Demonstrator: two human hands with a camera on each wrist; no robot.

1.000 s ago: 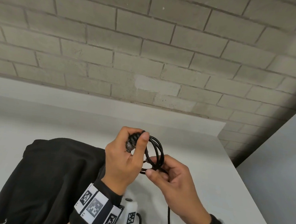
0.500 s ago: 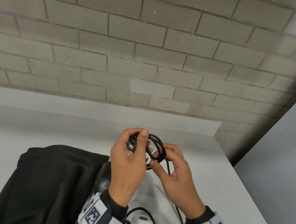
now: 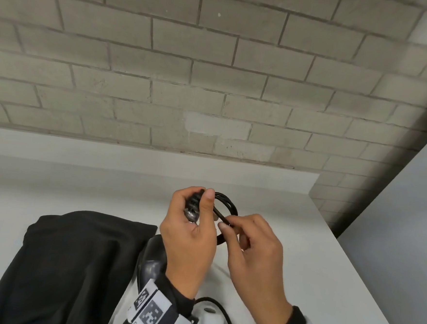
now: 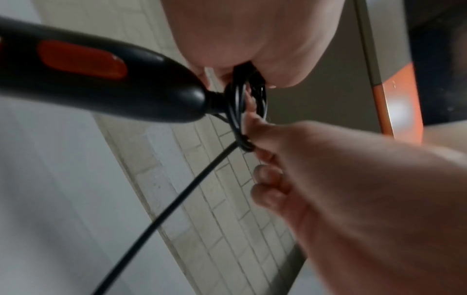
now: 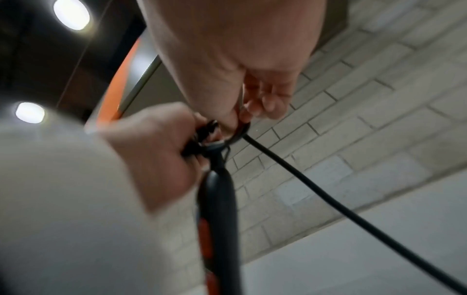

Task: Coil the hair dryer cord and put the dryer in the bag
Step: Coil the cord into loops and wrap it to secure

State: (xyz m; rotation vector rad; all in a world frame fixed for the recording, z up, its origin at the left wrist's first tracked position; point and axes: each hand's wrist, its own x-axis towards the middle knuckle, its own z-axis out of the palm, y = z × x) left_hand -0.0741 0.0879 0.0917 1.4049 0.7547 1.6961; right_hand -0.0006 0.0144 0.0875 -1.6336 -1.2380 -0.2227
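My left hand holds the black cord coil up above the table, thumb over the bundled loops and the plug. My right hand pinches a strand of cord against the coil just right of the left thumb. In the left wrist view the hair dryer handle, black with a red switch, hangs just under the coil, and loose cord trails down. The dryer's dark body shows below my left wrist. The black bag lies flat on the table at the left.
The white table ends at a right edge close to my right arm. A grey brick wall rises behind its far edge. The bag covers the near left of the table.
My right hand has moved up from under the coil to its right side, carrying the cord strand with it. The left hand keeps its hold on the coil.
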